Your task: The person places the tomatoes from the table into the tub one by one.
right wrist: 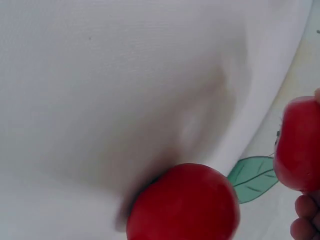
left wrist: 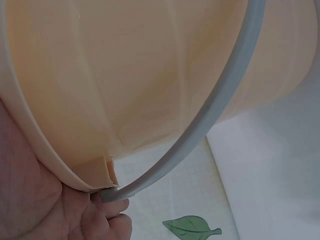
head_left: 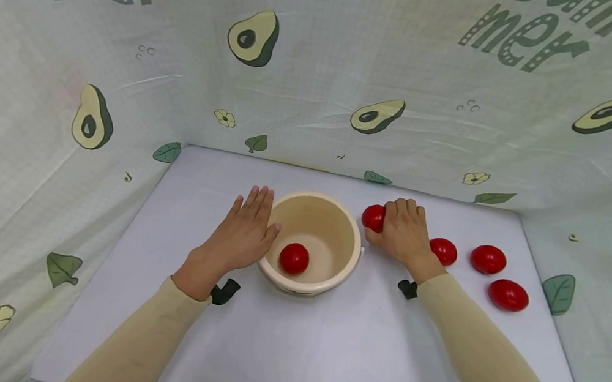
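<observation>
A cream plastic bucket stands in the middle of the white table with one red tomato inside. My left hand lies against the bucket's left wall, fingers straight; its grey handle hangs down beside the palm. My right hand grips a red tomato just right of the bucket's rim. In the right wrist view that held tomato shows at the right edge, with another tomato on the table below.
Three more red tomatoes lie on the table right of my right hand. Cloth walls printed with avocados close in the back and both sides.
</observation>
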A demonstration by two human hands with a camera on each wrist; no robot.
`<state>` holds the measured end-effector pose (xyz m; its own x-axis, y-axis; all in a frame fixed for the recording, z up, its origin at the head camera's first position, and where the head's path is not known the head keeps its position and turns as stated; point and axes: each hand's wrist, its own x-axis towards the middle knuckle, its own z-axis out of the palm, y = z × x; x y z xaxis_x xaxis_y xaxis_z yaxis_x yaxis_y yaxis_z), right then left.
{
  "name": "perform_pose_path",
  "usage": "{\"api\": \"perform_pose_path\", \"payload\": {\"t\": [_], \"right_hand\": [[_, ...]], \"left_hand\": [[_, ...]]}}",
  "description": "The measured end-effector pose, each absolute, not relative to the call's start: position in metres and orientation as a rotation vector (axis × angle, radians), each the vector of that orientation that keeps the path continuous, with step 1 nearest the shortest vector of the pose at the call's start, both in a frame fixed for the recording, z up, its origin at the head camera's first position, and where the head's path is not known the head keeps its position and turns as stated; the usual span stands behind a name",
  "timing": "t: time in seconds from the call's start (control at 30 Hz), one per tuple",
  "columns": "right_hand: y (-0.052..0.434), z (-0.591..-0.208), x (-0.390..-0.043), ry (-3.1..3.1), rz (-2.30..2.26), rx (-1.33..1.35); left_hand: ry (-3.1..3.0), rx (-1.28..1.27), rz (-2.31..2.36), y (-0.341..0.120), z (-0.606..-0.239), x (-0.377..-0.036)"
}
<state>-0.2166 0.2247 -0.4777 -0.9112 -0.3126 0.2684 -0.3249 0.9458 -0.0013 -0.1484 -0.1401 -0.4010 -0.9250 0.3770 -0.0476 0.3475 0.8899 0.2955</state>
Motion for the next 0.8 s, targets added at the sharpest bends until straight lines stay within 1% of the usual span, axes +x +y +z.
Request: {"api": "perform_pose_path", "payload": {"t": [0.2,0.4,0.6,0.7,0.8], "right_hand": [[0.221,-0.461,-0.215,-2.648,0.102,0.547],[0.208,-0.429,-0.211,-2.555,0.207,0.566],[0.172,-0.393,-0.193,-2.492,0.485,0.667],[0.150,-0.385,-0.184,-2.454,0.522,0.763],[0.132,-0.386,-0.178,-2.432,0.522,0.838]], "left_hand": [[2.952,0.569,0.435,-0.140,-0.400,-0.148],[2.955,0.566,0.416,-0.140,-0.399,-0.147],[2.963,0.566,0.406,-0.139,-0.399,-0.147],[2.965,0.565,0.399,-0.140,-0.399,-0.148],[2.957,0.555,0.398,-0.140,-0.400,-0.148]]}}
